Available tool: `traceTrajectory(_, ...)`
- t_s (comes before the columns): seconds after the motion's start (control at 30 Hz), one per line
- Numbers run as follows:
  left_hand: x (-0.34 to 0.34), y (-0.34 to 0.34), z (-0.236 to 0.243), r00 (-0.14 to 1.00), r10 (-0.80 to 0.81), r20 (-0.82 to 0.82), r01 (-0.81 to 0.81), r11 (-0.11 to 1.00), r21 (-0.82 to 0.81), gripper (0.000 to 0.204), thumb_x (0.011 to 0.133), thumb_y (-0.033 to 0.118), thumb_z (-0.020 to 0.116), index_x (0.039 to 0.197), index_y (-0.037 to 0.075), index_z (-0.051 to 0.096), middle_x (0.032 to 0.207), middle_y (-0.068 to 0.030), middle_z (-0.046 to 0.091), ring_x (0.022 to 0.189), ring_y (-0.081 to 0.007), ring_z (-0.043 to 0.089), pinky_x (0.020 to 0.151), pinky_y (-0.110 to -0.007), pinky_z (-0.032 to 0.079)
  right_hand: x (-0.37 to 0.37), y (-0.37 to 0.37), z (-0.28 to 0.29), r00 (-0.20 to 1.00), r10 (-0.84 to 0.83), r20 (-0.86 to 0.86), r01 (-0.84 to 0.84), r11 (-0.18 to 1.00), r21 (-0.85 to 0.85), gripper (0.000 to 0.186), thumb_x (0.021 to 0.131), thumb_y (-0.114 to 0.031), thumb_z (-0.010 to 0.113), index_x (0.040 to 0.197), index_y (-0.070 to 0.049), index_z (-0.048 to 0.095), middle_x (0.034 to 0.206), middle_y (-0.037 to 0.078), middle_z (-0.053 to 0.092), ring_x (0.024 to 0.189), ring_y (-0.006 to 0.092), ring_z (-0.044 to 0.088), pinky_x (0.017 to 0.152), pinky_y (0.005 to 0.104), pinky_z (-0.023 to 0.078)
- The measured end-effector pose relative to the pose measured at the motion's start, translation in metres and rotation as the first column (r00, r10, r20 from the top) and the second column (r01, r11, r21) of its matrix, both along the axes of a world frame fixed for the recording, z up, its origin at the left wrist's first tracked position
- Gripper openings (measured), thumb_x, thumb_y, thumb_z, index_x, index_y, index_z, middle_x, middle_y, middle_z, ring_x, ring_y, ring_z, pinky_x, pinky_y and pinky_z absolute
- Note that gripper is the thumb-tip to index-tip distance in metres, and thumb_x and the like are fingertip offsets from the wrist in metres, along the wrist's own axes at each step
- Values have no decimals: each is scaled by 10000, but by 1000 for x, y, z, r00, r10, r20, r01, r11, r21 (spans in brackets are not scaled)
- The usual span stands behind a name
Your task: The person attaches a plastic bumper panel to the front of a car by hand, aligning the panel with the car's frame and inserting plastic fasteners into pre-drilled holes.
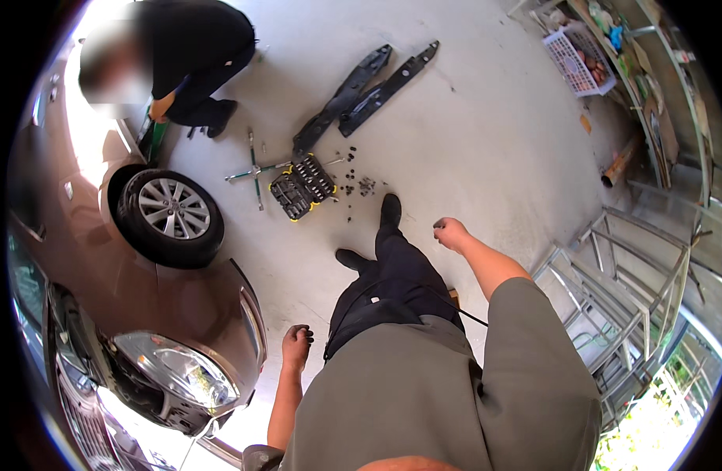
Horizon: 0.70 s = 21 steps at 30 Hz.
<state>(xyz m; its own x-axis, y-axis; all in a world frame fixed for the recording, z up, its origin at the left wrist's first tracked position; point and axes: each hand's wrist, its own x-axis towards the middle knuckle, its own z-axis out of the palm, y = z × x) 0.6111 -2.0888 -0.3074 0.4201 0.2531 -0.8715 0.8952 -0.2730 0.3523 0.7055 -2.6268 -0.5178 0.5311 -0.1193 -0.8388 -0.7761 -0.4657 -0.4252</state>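
My left hand (297, 347) hangs low beside my hip, near the front corner of a brown car (196, 314). Its fingers are curled in, their tips look dark, and nothing shows in them. Out to the right, my right hand (451, 234) is held away from my body above the floor. Its fingers are curled too, with dark smudges at the tips and no object visible in them. Neither hand touches anything. Ahead of my feet lies an unfolded black-and-yellow socket set case (303, 187), with a four-way lug wrench (256, 169) beside it.
Two long black plastic trim pieces (388, 86) and scattered small dark fasteners (366, 186) lie beyond the case. Another person (200, 55) bends at the car, past its front wheel (172, 218). Right: metal frames (612, 290), a plastic crate (577, 63) and shelving.
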Motion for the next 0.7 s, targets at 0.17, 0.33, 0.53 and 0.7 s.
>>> traceTrajectory(0.17, -44, 19, -3, 994, 36, 107, -40, 999, 31, 285, 1023, 159, 528, 1161, -23, 699, 1004, -148, 759, 852, -210, 721, 796, -350, 579, -42, -8, 7, 998, 52, -39, -51, 998, 38, 297, 915, -126, 646, 1168, 11, 720, 860, 114, 732, 693, 208, 672, 575, 361, 541)
traceTrajectory(0.33, -114, 91, -12, 982, -124, 141, 98, 979, 176, 351, 976, 257, 542, 1145, 20, 737, 1088, -179, 774, 989, -302, 742, 909, -416, 578, -29, 59, 98, 995, -95, -13, 96, 989, 113, 302, 936, -133, 626, 1195, 5, 698, 903, 113, 730, 702, 198, 668, 592, 342, 539)
traceTrajectory(0.53, -188, 146, -21, 980, -20, 197, -24, 975, 219, 387, 936, 308, 553, 1149, 56, 757, 1167, -209, 754, 1131, -383, 699, 1010, -460, 544, -61, 107, 134, 997, 70, -40, -64, 987, 147, 294, 982, -134, 625, 1241, -6, 672, 934, 105, 722, 749, 210, 681, 639, 358, 557)
traceTrajectory(0.7, -279, 175, -22, 935, 271, 227, -328, 906, 269, 393, 941, 301, 548, 1150, 36, 752, 1184, -227, 744, 1137, -402, 695, 1008, -470, 546, -66, 177, 169, 858, 501, -109, -502, 865, 27, 284, 985, -142, 622, 1210, 9, 707, 994, 130, 745, 841, 243, 696, 744, 411, 574)
